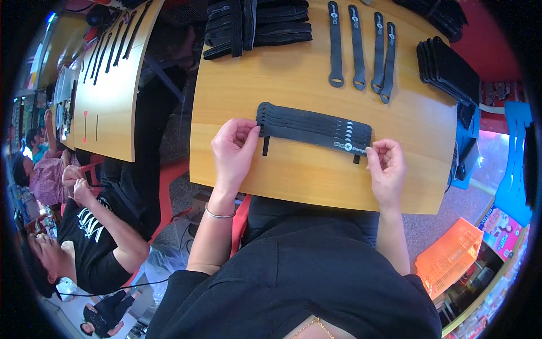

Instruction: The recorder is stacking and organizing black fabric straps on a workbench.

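A fanned stack of black straps (305,125) lies on the wooden table in front of me, overlapping like steps, with white print near the right end. At its left end my left hand (232,151) is closed, thumb and index finger pinching the edge. My right hand (387,172) is closed in a pinch at the lower right corner of the stack. Under the straps, short ends of narrow black strips stick out: a left strip (265,147) and a right strip (356,160).
Several loose grey-black straps (336,48) with looped ends lie farther back. A pile of bundled straps (276,31) sits at the far left, a dark stack (449,68) at the right edge. An orange crate (450,257) stands right of the table (316,186). A co-worker (101,226) sits left.
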{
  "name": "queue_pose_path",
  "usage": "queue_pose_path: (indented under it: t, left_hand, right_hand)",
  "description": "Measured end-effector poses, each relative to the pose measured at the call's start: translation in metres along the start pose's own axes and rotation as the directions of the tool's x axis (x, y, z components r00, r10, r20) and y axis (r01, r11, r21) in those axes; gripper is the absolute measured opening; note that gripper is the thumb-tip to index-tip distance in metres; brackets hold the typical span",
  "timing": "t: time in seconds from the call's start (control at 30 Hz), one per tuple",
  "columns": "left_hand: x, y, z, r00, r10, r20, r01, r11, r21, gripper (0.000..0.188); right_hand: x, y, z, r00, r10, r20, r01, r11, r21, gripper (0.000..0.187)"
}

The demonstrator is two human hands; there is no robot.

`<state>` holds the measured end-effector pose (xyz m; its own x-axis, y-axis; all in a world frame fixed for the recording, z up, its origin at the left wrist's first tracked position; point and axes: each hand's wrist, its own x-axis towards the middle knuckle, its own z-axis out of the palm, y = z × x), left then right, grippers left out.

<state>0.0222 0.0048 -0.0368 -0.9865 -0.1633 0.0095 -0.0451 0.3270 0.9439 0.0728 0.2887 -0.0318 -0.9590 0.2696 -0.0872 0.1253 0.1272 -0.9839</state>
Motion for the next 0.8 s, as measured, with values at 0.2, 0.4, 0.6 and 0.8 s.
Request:
queue_pose_path:
  t: [0.2,0.4,0.6,0.8]
  left_hand:
    - [0.0,-0.0021,-0.0004,1.0,0.01,-0.001,-0.01,1.0,0.017,0.006]
    - [0.0007,0.0003,-0.0005,1.0,0.008,0.009,-0.008,1.0,0.021,0.007]
    - [0.0,-0.0002,0.0003,1.0,0.009,0.004,-0.009,1.0,0.018,0.006]
    - [-0.0016,0.0012,0.0012,1.0,0.011,-0.004,-0.011,1.0,0.029,0.006]
  right_hand:
    - [0.0003,0.0016,-0.0007,1.0,-0.014,-0.002,0.014,1.0,-0.007,0.017]
    - [0.001,0.0026,-0.0012,1.0,-0.007,-0.008,0.007,1.0,-0.021,0.018]
    - [0.0005,0.0008,-0.0001,1.0,0.0,-0.028,0.0,1.0,-0.022,0.018]
    - [-0.0004,0.0022,0.002,0.999,-0.014,-0.042,0.011,0.997,-0.07,0.017]
